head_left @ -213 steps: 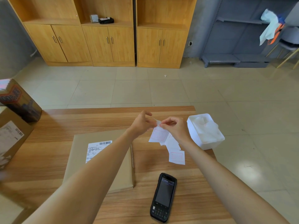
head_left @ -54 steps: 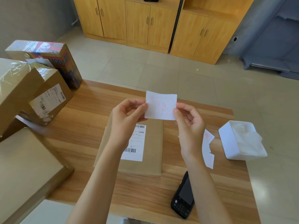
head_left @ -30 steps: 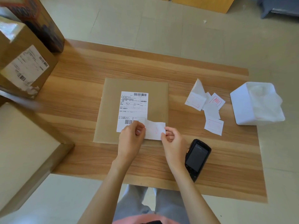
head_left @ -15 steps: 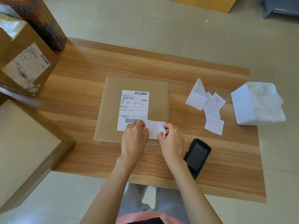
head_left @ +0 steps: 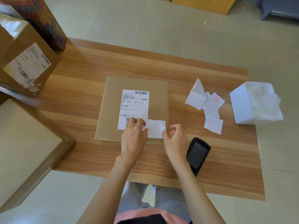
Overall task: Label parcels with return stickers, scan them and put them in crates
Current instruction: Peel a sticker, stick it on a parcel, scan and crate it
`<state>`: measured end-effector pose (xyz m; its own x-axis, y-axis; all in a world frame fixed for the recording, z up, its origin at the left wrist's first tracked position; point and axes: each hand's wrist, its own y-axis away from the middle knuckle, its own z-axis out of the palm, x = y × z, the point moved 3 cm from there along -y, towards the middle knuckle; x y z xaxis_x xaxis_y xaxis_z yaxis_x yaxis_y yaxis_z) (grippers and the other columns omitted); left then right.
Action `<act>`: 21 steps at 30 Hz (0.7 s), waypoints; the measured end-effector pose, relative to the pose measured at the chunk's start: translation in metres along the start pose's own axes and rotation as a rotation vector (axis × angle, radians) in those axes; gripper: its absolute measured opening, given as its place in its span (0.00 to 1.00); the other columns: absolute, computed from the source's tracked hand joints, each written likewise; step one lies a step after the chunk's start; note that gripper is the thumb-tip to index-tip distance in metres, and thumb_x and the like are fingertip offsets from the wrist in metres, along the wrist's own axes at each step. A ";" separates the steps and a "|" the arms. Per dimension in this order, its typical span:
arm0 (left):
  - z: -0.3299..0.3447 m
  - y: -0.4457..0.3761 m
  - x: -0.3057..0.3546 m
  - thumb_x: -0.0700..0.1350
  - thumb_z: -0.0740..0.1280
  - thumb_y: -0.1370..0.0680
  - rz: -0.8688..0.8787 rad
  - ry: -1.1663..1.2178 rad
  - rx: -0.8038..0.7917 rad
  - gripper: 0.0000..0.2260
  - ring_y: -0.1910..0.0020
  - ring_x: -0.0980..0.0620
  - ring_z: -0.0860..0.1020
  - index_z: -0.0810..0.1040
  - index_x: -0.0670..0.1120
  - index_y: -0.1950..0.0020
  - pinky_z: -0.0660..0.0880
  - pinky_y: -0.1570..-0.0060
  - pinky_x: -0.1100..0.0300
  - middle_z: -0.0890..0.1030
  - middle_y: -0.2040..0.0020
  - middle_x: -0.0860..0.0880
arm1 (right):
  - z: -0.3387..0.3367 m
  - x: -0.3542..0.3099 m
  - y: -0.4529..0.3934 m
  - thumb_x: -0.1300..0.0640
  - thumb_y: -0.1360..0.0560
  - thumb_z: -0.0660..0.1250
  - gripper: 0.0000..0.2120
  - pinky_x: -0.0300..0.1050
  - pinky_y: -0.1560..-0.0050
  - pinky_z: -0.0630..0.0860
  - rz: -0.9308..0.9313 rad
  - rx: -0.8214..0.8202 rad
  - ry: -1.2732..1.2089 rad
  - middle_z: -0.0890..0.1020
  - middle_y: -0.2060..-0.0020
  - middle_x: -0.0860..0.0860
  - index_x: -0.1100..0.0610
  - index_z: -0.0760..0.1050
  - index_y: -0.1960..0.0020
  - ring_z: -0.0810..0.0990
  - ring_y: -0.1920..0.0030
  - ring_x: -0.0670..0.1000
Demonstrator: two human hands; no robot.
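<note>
L hand [head_left: 133, 135] on sticker [head_left: 155, 128]; wood table [head_left: 80, 88], tile floor [head_left: 161, 26].

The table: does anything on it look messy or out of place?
Yes. Loose stickers lie scattered in an overlapping heap between the parcel and the white box, one paper curling upward. The sticker under the hands sits slightly askew, overlapping the label corner. The scanner lies slanted.

— Where does the camera sit?
— On the person's head. It looks forward and down, close over the left hand [head_left: 134, 135] and right hand [head_left: 175, 139].
— Any other view?
— No, just this one.
</note>
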<state>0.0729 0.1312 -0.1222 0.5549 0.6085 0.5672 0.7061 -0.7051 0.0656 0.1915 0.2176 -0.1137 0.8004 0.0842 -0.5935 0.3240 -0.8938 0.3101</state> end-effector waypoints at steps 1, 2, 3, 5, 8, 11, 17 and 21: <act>0.001 0.000 0.001 0.39 0.70 0.25 0.054 -0.020 0.015 0.09 0.51 0.42 0.74 0.78 0.40 0.46 0.70 0.62 0.56 0.75 0.49 0.42 | 0.001 0.000 -0.001 0.51 0.22 0.64 0.11 0.36 0.66 0.67 0.014 0.011 -0.031 0.77 0.53 0.48 0.55 0.72 0.44 0.74 0.57 0.46; 0.002 0.000 0.002 0.37 0.72 0.27 0.112 -0.040 0.033 0.09 0.53 0.41 0.75 0.79 0.40 0.47 0.73 0.61 0.54 0.76 0.51 0.41 | 0.002 0.000 -0.002 0.51 0.23 0.64 0.09 0.35 0.65 0.67 0.035 0.011 -0.068 0.77 0.56 0.47 0.55 0.75 0.48 0.75 0.57 0.46; 0.004 0.000 0.003 0.37 0.73 0.29 0.167 -0.062 0.046 0.11 0.54 0.40 0.76 0.79 0.40 0.48 0.75 0.60 0.51 0.76 0.51 0.42 | 0.003 0.000 -0.005 0.51 0.23 0.65 0.08 0.34 0.65 0.67 0.065 0.003 -0.114 0.77 0.59 0.45 0.55 0.76 0.51 0.76 0.58 0.44; 0.008 0.000 0.004 0.38 0.75 0.30 0.253 -0.107 0.032 0.14 0.52 0.40 0.77 0.79 0.42 0.46 0.77 0.57 0.49 0.78 0.47 0.43 | 0.005 0.001 -0.010 0.50 0.24 0.66 0.07 0.34 0.64 0.67 0.133 -0.021 -0.228 0.77 0.62 0.42 0.54 0.78 0.53 0.75 0.60 0.41; 0.013 0.002 0.004 0.40 0.76 0.31 0.326 -0.177 -0.011 0.18 0.46 0.42 0.78 0.79 0.45 0.43 0.76 0.52 0.50 0.79 0.42 0.45 | 0.007 0.003 -0.012 0.52 0.25 0.68 0.05 0.32 0.64 0.68 0.180 -0.010 -0.373 0.80 0.60 0.45 0.53 0.78 0.54 0.75 0.60 0.41; 0.014 0.003 0.002 0.40 0.77 0.31 0.351 -0.208 -0.032 0.18 0.45 0.42 0.79 0.80 0.47 0.42 0.77 0.51 0.50 0.80 0.42 0.47 | 0.008 0.006 -0.006 0.57 0.26 0.70 0.00 0.27 0.64 0.69 0.118 0.044 -0.428 0.79 0.62 0.45 0.53 0.79 0.55 0.76 0.62 0.40; 0.017 0.003 0.000 0.41 0.77 0.31 0.346 -0.224 -0.042 0.19 0.44 0.43 0.78 0.80 0.48 0.42 0.76 0.50 0.51 0.80 0.41 0.47 | 0.011 0.009 -0.002 0.59 0.27 0.70 0.04 0.29 0.60 0.70 -0.066 0.099 -0.362 0.79 0.59 0.46 0.51 0.79 0.55 0.76 0.59 0.43; 0.019 0.003 -0.007 0.45 0.76 0.30 0.328 -0.280 -0.026 0.19 0.40 0.41 0.78 0.80 0.49 0.40 0.74 0.43 0.47 0.79 0.39 0.46 | 0.014 0.012 -0.006 0.55 0.25 0.68 0.06 0.32 0.64 0.67 0.005 0.135 -0.296 0.77 0.59 0.46 0.51 0.72 0.50 0.75 0.59 0.43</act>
<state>0.0794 0.1322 -0.1412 0.8486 0.4236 0.3169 0.4631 -0.8844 -0.0578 0.1922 0.2176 -0.1327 0.6142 -0.0341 -0.7884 0.2351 -0.9458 0.2241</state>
